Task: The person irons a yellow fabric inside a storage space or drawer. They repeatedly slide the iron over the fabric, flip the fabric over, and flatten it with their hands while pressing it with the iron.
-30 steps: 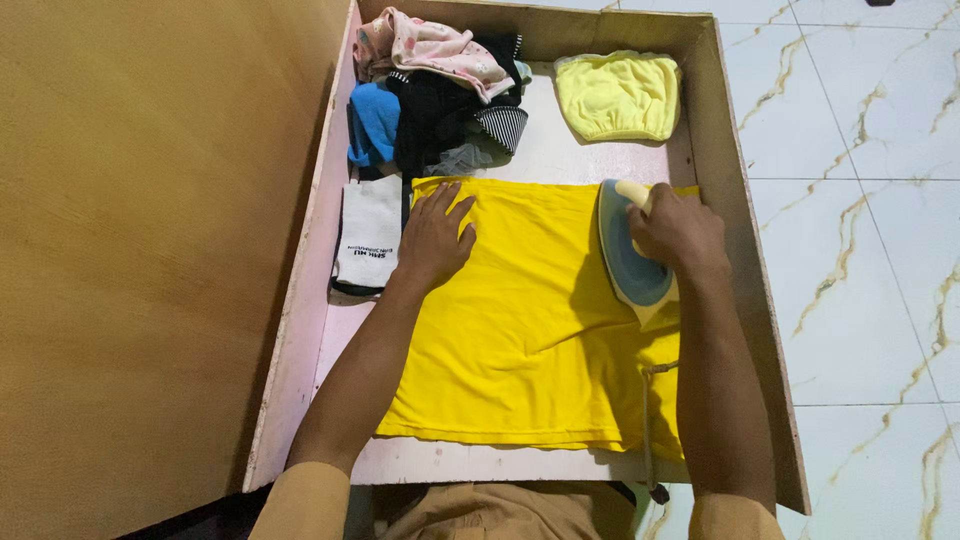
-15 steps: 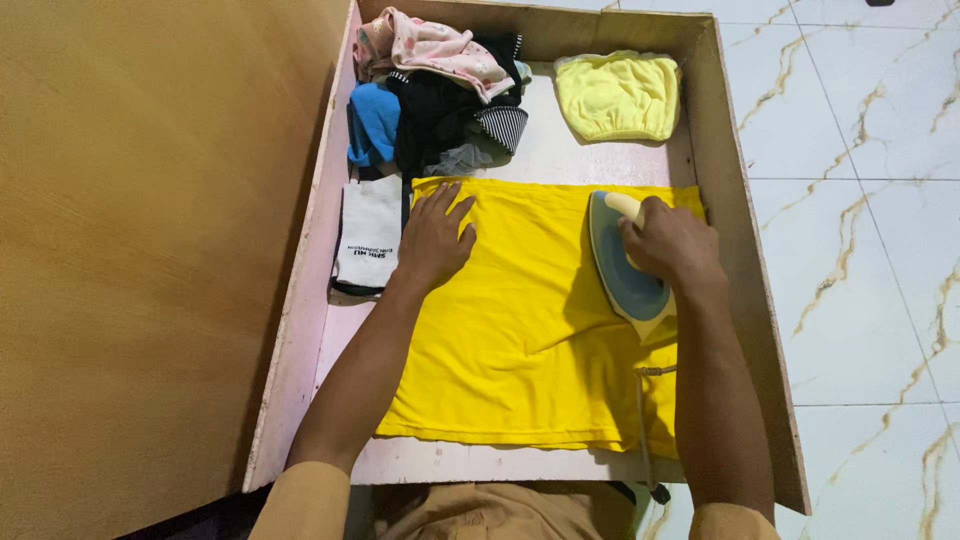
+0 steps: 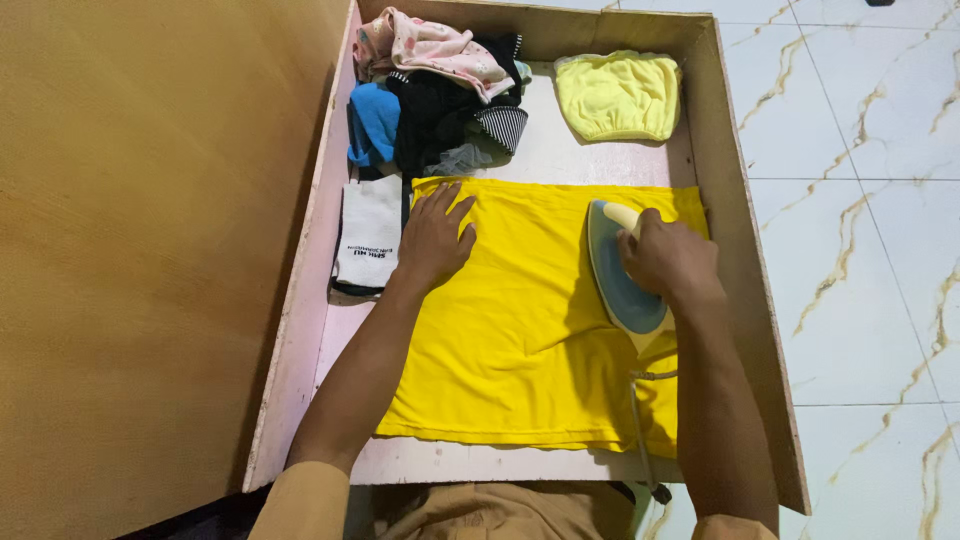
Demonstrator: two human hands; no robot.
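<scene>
I see the right hand (image 3: 668, 258) closed around the iron (image 3: 622, 270) handle, iron resting on the yellow cloth (image 3: 520, 330) spread inside the shallow wooden tray (image 3: 728, 200). Left hand (image 3: 435, 238) lies open, flat on the cloth's upper left.

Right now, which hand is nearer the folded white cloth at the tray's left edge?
Left. The left hand lies flat just beside the white cloth; the right hand grips the iron across the yellow garment.
</scene>
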